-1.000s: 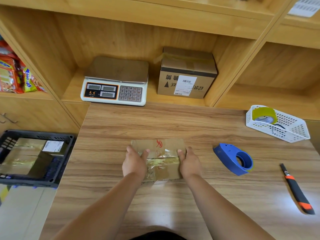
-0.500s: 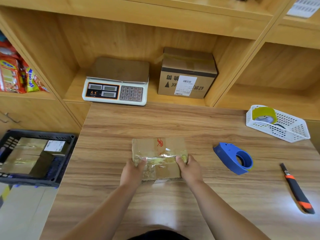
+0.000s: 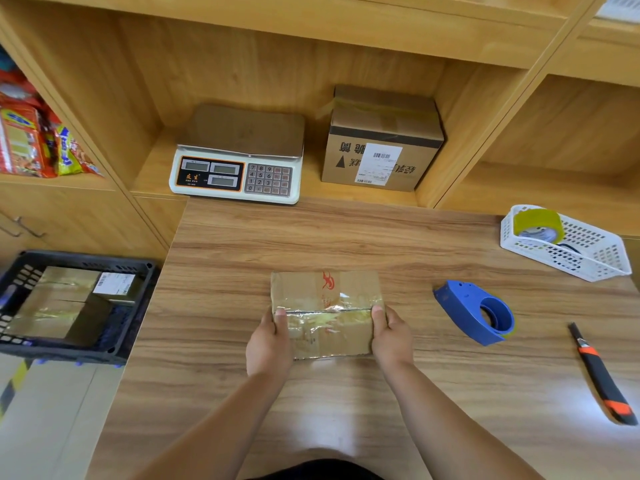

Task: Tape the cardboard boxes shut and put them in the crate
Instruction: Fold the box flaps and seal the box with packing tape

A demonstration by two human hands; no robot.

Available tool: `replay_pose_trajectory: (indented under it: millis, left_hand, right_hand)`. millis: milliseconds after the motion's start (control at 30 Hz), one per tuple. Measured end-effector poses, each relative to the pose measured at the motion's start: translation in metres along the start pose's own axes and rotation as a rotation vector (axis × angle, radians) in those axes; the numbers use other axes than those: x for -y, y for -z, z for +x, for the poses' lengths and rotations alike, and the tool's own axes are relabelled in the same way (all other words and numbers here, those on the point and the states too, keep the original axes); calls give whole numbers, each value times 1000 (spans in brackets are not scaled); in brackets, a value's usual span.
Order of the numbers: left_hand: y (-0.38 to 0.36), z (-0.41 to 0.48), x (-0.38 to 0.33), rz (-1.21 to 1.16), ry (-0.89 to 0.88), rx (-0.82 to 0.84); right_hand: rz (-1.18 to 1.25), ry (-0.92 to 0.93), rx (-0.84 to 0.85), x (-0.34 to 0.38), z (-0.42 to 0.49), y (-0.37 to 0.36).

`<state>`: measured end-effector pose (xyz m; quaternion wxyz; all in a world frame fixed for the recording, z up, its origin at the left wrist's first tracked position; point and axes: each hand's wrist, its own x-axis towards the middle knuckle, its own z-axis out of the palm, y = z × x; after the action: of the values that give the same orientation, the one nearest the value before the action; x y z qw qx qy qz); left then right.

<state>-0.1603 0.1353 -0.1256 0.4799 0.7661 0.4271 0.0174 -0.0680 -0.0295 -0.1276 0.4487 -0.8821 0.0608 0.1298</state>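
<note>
Small box (image 3: 325, 311) mid-surface (image 3: 221, 341), seam taped. Left hand (image 3: 268, 344) and right hand (image 3: 391, 336) clasping its two ends, thumbs on top, fingers wrapped at the sides. Crate (image 3: 131, 327) off left edge, taped boxes inside. Tape dispenser (image 3: 476, 313) just right.

fingers of both hands are tucked down the sides of the small box (image 3: 325, 313), can't see them at all. print on the shipping label (image 3: 379, 163) of the shelf box is too tiny to read, same for the label (image 3: 114, 283) in the black crate (image 3: 114, 344), whose left side gets chopped by the frame. snack bags (image 3: 38, 140) are cut off too, knife tip (image 3: 628, 418) lost in glare
</note>
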Motion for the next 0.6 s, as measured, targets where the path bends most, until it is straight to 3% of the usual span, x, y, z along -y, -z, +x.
replay_pose_trajectory:
  millis: [200, 333, 433, 600]
  left_hand:
    - [0, 1, 5, -128, 39, 3]
    - [6, 4, 10, -387, 171, 83]
    - [6, -9, 14, -377, 78, 145]
    - [-2, -18, 12, -268, -4, 85]
  right_hand:
    - [-58, 38, -40, -1, -2, -1]
    - [-95, 43, -49, 0, -2, -2]
    - [-79, 54, -52, -1, -5, -1]
    - [-72, 82, -44, -2, -8, 2]
